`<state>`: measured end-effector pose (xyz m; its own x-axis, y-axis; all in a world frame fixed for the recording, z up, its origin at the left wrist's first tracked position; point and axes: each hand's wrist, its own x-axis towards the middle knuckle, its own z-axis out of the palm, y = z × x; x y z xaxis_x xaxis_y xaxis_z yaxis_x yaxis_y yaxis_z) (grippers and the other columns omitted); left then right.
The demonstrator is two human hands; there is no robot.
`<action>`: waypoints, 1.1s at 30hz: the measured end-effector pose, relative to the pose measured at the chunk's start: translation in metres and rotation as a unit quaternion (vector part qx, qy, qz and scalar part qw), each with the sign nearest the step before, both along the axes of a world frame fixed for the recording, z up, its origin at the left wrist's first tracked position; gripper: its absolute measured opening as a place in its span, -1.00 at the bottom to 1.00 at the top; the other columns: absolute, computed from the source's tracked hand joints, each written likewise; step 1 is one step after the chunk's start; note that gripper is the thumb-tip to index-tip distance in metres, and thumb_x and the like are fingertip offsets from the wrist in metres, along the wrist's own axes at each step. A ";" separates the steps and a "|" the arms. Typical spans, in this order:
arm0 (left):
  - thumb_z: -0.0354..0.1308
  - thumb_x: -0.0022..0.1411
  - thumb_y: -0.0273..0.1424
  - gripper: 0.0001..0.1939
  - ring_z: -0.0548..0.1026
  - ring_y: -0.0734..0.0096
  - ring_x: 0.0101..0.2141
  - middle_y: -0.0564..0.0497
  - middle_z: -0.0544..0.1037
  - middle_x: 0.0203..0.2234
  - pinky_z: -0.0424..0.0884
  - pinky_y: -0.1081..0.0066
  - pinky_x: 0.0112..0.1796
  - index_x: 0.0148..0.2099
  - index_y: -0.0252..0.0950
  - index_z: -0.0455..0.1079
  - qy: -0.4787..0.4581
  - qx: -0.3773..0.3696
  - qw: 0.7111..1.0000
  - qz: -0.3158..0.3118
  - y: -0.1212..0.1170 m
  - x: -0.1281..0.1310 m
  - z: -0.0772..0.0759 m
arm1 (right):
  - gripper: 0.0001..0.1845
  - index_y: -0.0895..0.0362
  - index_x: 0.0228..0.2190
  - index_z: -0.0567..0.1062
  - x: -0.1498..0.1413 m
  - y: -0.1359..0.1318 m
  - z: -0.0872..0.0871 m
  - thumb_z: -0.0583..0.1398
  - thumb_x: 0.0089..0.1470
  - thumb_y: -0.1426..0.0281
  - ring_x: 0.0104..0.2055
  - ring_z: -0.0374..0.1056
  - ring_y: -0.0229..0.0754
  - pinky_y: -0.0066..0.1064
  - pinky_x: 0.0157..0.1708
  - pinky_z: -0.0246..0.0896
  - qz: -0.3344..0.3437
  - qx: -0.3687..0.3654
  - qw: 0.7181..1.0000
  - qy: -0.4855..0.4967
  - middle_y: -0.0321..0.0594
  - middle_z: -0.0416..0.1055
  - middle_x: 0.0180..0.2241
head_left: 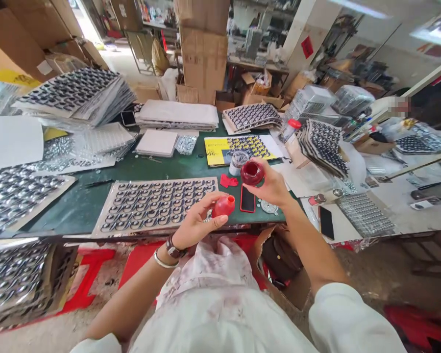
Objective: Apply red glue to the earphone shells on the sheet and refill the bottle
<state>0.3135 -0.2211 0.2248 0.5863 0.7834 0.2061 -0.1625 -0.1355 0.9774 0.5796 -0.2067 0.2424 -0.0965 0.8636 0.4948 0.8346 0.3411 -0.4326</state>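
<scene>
red bottle point(222, 207) is being grasped by the left hand point(198, 223) near the front edge of the green table point(183, 166), its long axis slanting, open mouth pointing up and rightward; the right hand point(274, 185) is gripping a dark red jar point(250, 180).

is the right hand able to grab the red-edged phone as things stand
Probably not yet: the right hand is occupied by a dark red container, though the red-edged phone lies close by with nothing seen on top.
</scene>
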 end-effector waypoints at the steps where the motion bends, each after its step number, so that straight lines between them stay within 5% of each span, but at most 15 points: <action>1: 0.32 0.17 -0.34 -0.56 0.43 0.18 0.05 -0.13 0.51 0.03 0.30 0.26 0.12 0.10 -0.26 0.42 0.006 0.011 1.000 0.008 0.000 0.002 0.002 | -0.24 -0.02 0.16 0.23 -0.001 -0.003 0.006 0.36 -0.05 0.29 0.06 0.43 0.02 -0.17 0.04 0.39 0.003 0.008 1.000 -0.010 -0.20 0.38 0.12; 18: 0.34 0.13 -0.23 -0.50 0.56 0.12 -0.08 -0.10 0.59 -0.02 0.50 0.26 -0.06 0.11 -0.22 0.45 -0.023 0.020 0.999 -0.023 -0.009 0.026 0.058 | -0.25 0.00 0.26 0.11 -0.005 -0.016 0.081 0.21 0.08 0.48 0.22 0.28 -0.03 -0.16 0.16 0.30 0.012 0.221 0.968 -0.118 -0.09 0.32 0.17; 33: 0.33 0.15 -0.23 -0.51 0.54 0.14 -0.10 -0.15 0.58 -0.04 0.46 0.30 -0.10 0.11 -0.23 0.44 -0.062 -0.018 0.995 -0.075 -0.012 0.023 0.063 | -0.26 -0.02 0.28 0.09 -0.007 -0.021 0.100 0.19 0.13 0.50 0.29 0.18 0.03 -0.05 0.22 0.24 -0.012 0.279 0.944 -0.177 -0.08 0.27 0.22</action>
<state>0.3364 -0.2329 0.2875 0.6684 0.6979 0.2573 -0.2980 -0.0657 0.9523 0.5728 -0.2275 0.3428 -0.3248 0.4829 0.8132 0.9037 0.4122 0.1161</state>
